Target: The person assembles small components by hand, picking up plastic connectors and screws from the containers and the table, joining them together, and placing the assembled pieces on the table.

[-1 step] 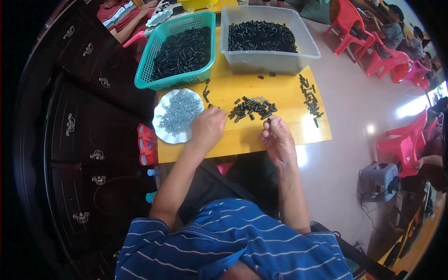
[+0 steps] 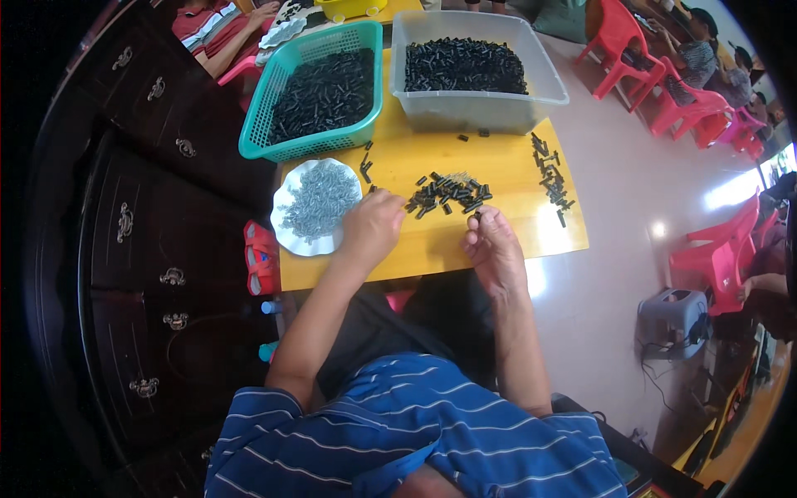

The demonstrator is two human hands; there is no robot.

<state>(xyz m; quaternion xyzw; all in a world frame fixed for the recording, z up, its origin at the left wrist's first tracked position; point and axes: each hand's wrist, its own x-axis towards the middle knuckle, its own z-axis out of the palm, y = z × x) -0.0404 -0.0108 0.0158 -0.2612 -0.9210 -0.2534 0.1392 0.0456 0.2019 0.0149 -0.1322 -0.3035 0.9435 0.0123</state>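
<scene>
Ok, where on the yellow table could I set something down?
The table is bare between the middle pile and the strip at right, and along its near edge between the left hand and right hand. It's crowded at the far end, with basket and bin; also left, around the plate.

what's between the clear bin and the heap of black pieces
In the head view, two loose black pieces lie there on the yellow tabletop, close to the bin.

Left hand (image 2: 372,224) is concealing its grip; right hand (image 2: 498,239) is showing a dark piece (image 2: 477,216) too small to identify; yellow container (image 2: 352,9) is overrunning the top edge.
</scene>
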